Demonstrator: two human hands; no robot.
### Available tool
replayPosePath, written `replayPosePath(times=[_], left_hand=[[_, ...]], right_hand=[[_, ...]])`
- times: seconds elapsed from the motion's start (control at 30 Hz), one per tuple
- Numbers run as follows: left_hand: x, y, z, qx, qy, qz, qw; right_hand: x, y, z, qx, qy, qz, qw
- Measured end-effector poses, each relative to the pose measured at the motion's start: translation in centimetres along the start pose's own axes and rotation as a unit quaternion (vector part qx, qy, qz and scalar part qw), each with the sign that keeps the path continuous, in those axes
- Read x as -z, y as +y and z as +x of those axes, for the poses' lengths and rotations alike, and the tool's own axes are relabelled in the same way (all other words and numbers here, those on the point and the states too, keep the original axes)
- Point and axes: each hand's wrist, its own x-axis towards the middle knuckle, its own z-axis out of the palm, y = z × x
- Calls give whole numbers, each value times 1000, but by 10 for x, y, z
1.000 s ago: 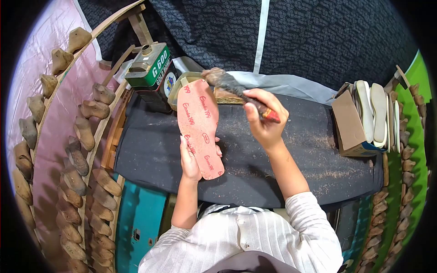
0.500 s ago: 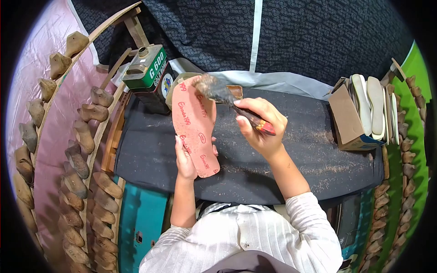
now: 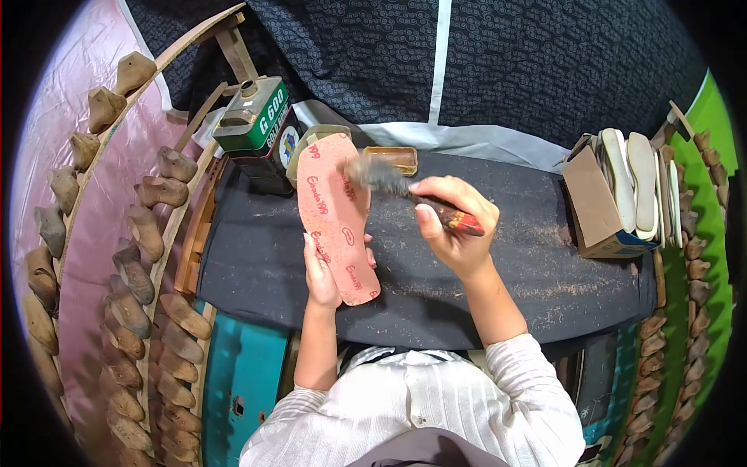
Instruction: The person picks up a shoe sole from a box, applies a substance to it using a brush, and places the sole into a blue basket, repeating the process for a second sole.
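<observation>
Left hand (image 3: 323,274) is closed on the heel end of the pink insole (image 3: 336,210), with the thumb on its left edge and fingertips showing at the right edge. Insole long axis runs away from the person, toe end tilted slightly left, held above the dark work surface (image 3: 513,272). Right hand (image 3: 455,222), apart from the left, is clamped on the handle of the brush (image 3: 385,180), to the right of the insole, wrist bent inward. Brush lies crosswise, its blurred bristles at the forepart's right edge. Beyond the toe stand a small tin (image 3: 391,159) and a green can (image 3: 253,117).
</observation>
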Motion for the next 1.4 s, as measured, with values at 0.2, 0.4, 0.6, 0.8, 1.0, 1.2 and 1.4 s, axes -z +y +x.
replayPosePath(times=[0.2, 0.4, 0.6, 0.8, 1.0, 1.2, 1.4], left_hand=[[-7, 5, 3, -21, 32, -15, 999], [-4, 9, 10, -58, 52, -4, 997], [-5, 5, 9, -45, 29, 0, 999], [-10, 6, 13, -60, 44, -23, 997], [-11, 3, 10, -57, 40, -35, 997], [-10, 3, 15, -65, 56, -17, 996], [-12, -1, 11, -53, 33, -9, 998]], right_hand=[[-10, 1, -5, 5, -72, -9, 997], [-5, -7, -20, -4, -141, 33, 989], [-14, -3, -12, 24, -31, -5, 999], [-6, -5, -24, -14, -72, 19, 997], [-9, -3, -18, -38, -16, 21, 999], [-3, -4, -27, -54, -51, 31, 997], [-8, -1, -19, -36, -2, -11, 999]])
